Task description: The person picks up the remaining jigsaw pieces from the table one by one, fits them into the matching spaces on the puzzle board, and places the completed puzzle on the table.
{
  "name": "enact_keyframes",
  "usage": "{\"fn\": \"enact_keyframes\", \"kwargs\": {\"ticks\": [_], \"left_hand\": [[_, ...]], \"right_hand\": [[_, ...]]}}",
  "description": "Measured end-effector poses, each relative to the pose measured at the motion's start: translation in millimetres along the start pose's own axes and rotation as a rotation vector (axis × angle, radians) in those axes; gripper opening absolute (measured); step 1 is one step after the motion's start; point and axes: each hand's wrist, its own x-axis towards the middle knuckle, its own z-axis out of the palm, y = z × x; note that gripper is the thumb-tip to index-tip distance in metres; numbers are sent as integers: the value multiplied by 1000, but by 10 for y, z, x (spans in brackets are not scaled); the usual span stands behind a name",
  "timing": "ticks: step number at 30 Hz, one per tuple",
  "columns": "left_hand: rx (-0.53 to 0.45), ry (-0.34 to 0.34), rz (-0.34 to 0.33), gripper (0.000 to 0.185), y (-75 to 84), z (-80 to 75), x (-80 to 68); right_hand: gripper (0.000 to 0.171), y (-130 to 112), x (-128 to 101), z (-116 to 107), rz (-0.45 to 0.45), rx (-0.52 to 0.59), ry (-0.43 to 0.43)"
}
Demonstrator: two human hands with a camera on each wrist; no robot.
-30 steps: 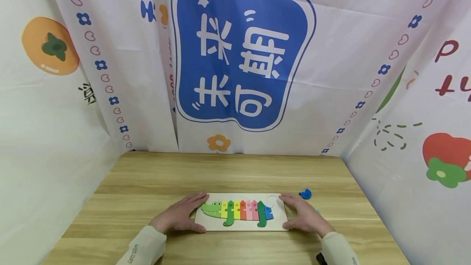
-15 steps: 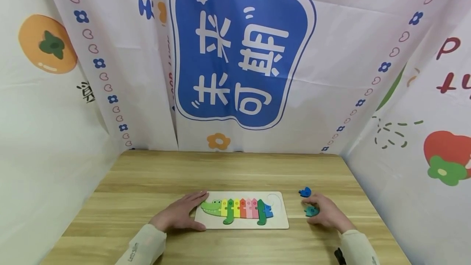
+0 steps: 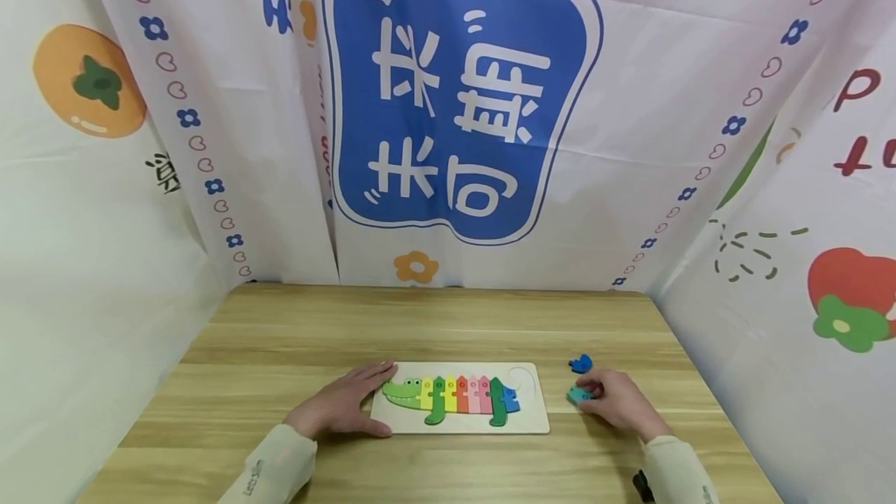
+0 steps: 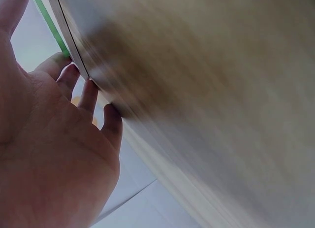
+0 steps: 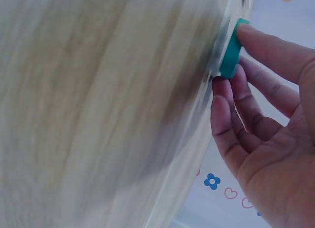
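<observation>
A wooden crocodile puzzle board [image 3: 462, 426] lies flat on the table, with colored pieces in its middle and a bare curled outline at its right end. My left hand [image 3: 344, 401] rests at the board's left end, fingers spread. In the left wrist view, fingertips [image 4: 87, 92] touch the board's edge. To the right of the board, my right hand [image 3: 621, 404] pinches a teal puzzle piece [image 3: 578, 395] between thumb and fingers. The right wrist view shows the teal piece's edge [image 5: 233, 50] close to the table. Just behind that hand lies a blue puzzle piece [image 3: 580, 364].
The wood-grain table [image 3: 448, 325] has a printed white cloth [image 3: 630, 138] behind it and on both sides. Something small and black [image 3: 642, 486] shows by the right sleeve [image 3: 677, 467].
My right hand has left the board's right end, moved right to the teal piece and taken hold of it, then shifted it slightly left. The left hand stays in place.
</observation>
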Motion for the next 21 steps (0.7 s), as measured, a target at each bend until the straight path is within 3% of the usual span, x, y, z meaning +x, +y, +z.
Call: {"fn": "enact_keyframes", "kwargs": {"ticks": [12, 21], "left_hand": [[-18, -14, -24, 107, -9, 0, 8], [2, -28, -44, 108, -3, -8, 18]], "right_hand": [[23, -79, -20, 30, -35, 169, 49], [39, -214, 23, 24, -73, 457, 39]]}}
